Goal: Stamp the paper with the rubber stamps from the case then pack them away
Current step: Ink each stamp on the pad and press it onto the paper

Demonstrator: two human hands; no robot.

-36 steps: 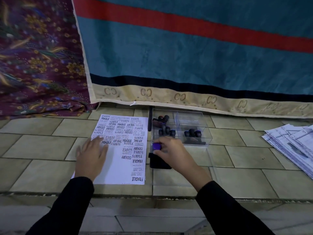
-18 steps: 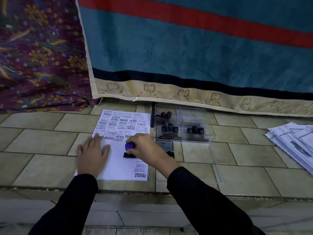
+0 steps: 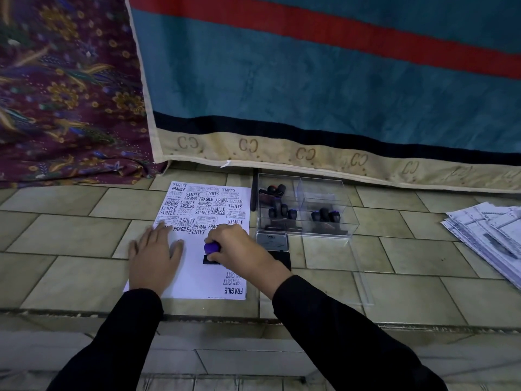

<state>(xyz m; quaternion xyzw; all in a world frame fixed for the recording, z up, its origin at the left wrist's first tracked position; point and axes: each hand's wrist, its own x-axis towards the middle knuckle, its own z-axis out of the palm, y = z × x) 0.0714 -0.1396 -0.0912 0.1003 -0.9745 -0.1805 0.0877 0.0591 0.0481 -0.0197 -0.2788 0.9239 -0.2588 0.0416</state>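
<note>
Item one: my right fingers point(image 3: 225, 235), curled round the purple knob of a rubber stamp point(image 3: 212, 248), its black base down on the paper point(image 3: 197, 280). Item two: my left fingers point(image 3: 162, 235), flat and spread, resting on the paper's edge just left of the stamp. Beyond the right fingers — ink pad point(image 3: 272, 240), then the clear case point(image 3: 306, 193) holding more stamps point(image 3: 324, 215).
</note>
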